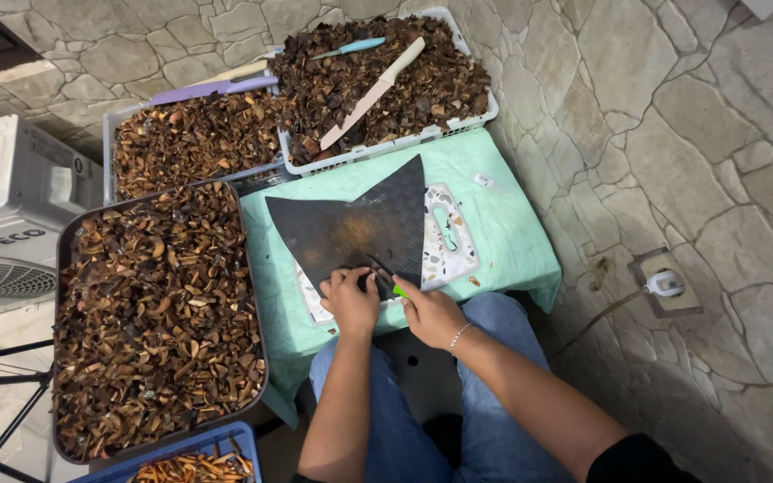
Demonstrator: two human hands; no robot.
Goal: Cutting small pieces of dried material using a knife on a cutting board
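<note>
Two hands work at the near edge of a low table. The left hand [351, 300] is curled, fingers pressed down on a small dark piece [370, 283] that is mostly hidden beneath them; its kind cannot be told. The right hand [428, 313], a thin bracelet [459, 337] at its wrist, grips a knife with a bright green handle [398, 291], the dark blade angled toward the left fingers. The piece lies on one black mat [360, 228], rough-textured, cut in an irregular pointed shape, with a rusty brown stain at its middle. The mat covers most of one white cutting board [454, 241], speckled with brown crumbs. Both lie on a pale green cloth [503, 233], wrinkled and draped over the table's edges.

Around the table stand four containers of brown, dry, chopped pieces. One dark rounded tray [66, 268] to the left is heaped full. Beyond it sits a grey crate [107, 152], and next to that a white slotted basket [485, 112], holding darker pieces. A blue crate [225, 438] shows at the bottom edge, holding more orange pieces.

Three more knives rest at the far side: a pink one [369, 94] and a teal-handled one [346, 47] on the white basket's heap, a purple one [212, 88] across the grey crate. The floor is irregular pale stone [691, 134].
</note>
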